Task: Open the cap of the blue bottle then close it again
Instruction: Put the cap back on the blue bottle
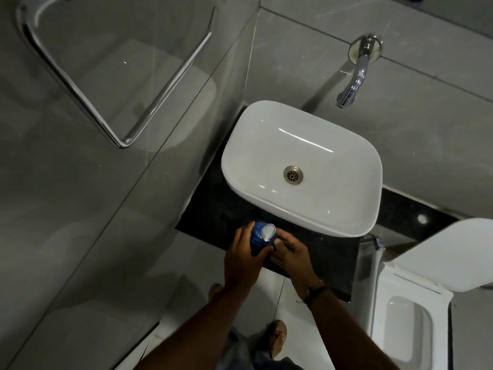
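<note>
The blue bottle (pixel 257 236) stands upright on the black counter (pixel 213 209), just in front of the white basin. Its white flip cap (pixel 267 232) is hinged up and open at the top. My left hand (pixel 244 256) wraps around the bottle's left side and grips it. My right hand (pixel 289 253) rests against the bottle's right side, with its thumb near the open cap. The lower body of the bottle is hidden by both hands.
A white basin (pixel 266 206) sits on the counter under a chrome wall tap (pixel 354 81). A toilet (pixel 416 311) with its lid raised stands at the right. A glass panel with a chrome rail (pixel 88 102) fills the left. The person's feet show on the floor tiles below.
</note>
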### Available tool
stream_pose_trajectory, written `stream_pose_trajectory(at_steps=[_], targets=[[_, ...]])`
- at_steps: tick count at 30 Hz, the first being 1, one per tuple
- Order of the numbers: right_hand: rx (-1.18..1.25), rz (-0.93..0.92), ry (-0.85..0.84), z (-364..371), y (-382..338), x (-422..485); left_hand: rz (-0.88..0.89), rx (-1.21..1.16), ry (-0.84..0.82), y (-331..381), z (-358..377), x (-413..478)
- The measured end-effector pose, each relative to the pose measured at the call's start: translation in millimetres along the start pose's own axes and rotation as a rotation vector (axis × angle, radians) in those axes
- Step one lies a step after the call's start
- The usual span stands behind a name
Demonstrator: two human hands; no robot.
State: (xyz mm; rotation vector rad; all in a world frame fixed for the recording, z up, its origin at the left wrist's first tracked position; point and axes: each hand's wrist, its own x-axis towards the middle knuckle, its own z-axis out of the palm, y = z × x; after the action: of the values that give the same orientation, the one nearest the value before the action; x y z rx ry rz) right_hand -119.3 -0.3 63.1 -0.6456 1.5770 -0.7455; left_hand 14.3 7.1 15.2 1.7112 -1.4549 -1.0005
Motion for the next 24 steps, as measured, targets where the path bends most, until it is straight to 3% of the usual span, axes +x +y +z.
stream_pose_trajectory(at_steps=[14, 24], targets=[[0.041, 0.005, -0.119, 104.8, -38.6, 42.9, -0.105, 0.04, 0.152, -36.8, -83.9, 56.6], [0.06, 0.046, -0.112, 129.9, -43.8, 48.6, -0.122, 0.039, 0.159, -49.9, -101.4, 66.6]])
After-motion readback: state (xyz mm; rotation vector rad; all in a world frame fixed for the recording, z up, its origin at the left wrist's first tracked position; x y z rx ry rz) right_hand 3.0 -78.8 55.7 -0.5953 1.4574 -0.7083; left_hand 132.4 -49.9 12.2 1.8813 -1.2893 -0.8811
